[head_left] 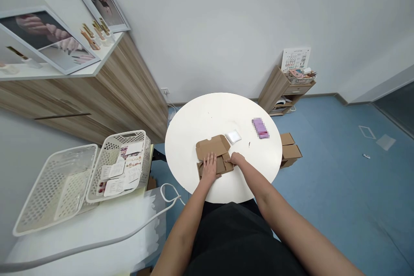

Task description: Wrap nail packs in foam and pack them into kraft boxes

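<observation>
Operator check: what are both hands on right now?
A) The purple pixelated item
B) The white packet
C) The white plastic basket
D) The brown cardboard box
D: the left hand and the right hand both rest on the brown cardboard box, while the white packet lies apart from them on the round white table.

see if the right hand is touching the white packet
Apart. The head view shows the right hand on the cardboard box, with a strip of the white table plainly visible between the hand and the white packet.
</observation>
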`<state>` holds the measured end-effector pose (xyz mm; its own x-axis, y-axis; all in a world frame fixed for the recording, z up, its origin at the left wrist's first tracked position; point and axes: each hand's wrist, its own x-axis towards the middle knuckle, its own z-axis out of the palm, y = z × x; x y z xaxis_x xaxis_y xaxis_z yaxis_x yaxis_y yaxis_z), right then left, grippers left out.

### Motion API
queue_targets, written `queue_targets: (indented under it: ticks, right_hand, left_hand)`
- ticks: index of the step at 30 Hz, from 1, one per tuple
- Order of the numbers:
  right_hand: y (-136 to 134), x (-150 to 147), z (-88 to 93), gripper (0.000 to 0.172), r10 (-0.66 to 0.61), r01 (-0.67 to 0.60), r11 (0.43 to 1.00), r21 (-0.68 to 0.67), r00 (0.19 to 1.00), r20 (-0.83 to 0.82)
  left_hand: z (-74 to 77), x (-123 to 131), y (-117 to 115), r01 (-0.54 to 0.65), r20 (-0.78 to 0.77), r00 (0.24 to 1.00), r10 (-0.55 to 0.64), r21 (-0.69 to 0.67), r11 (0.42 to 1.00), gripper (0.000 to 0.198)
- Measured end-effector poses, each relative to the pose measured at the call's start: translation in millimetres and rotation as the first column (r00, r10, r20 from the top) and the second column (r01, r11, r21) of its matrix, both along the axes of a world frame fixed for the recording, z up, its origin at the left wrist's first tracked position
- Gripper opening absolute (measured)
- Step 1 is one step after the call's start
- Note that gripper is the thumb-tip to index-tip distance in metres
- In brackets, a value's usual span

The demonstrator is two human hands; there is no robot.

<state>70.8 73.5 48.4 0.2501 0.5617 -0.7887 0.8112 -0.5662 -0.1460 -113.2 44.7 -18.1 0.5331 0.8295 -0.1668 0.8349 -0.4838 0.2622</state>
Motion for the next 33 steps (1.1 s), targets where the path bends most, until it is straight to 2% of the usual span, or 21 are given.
queue_targets:
  ticks: [5,15,20,24,26,27,29,31,33]
  right_hand:
    - [3,1,-3.7,0.032,0.021,-0.021,1.000,-0.010,1.000,0.022]
    - [-4,-11,-17.2,0.033,0.047,-0.053,0.998,0.044,0.991,0.124]
    - [-17,-14,-18.9,0.025,0.064,-0.080,0.990,0.115,0.988,0.143]
    - [-32,-13,-13.6,0.034,0.087,-0.115,0.974,0.196,0.985,0.147]
    - [-38,-13,-8.6,0.041,0.118,-0.172,0.931,0.323,0.976,0.181]
    - [-40,-14,-6.2,0.046,0.156,-0.226,0.887,0.402,0.967,0.201]
    - [-42,-16,-2.7,0.062,0.299,-0.370,0.766,0.526,0.929,0.218]
    - [-40,-21,-2.2,0.082,0.480,-0.495,0.671,0.552,0.857,0.185]
    - [-36,-26,-4.6,0.099,0.593,-0.570,0.642,0.512,0.793,0.140]
  left_hand:
    - [-4.5,3,-4,-0.016,-0.020,1.000,0.017,0.051,0.999,0.122]
    - [-10.0,3,-5,-0.009,-0.010,1.000,0.009,0.057,0.998,0.121]
    - [-11.0,4,-6,-0.028,-0.032,0.999,0.029,0.049,0.998,0.124]
    - [-10.1,4,-7,-0.013,-0.017,1.000,0.015,0.068,0.998,0.124]
    - [-9.4,3,-7,-0.016,-0.006,1.000,0.017,0.081,0.997,0.124]
    - [-9.0,3,-7,-0.017,-0.002,1.000,0.018,0.085,0.996,0.124]
    - [-8.0,2,-6,-0.012,0.006,1.000,0.011,0.084,0.996,0.123]
    - [-7.0,2,-6,-0.005,0.016,1.000,0.004,0.071,0.997,0.122]
    - [-5.8,1,-5,-0.006,0.029,1.000,0.004,0.058,0.998,0.121]
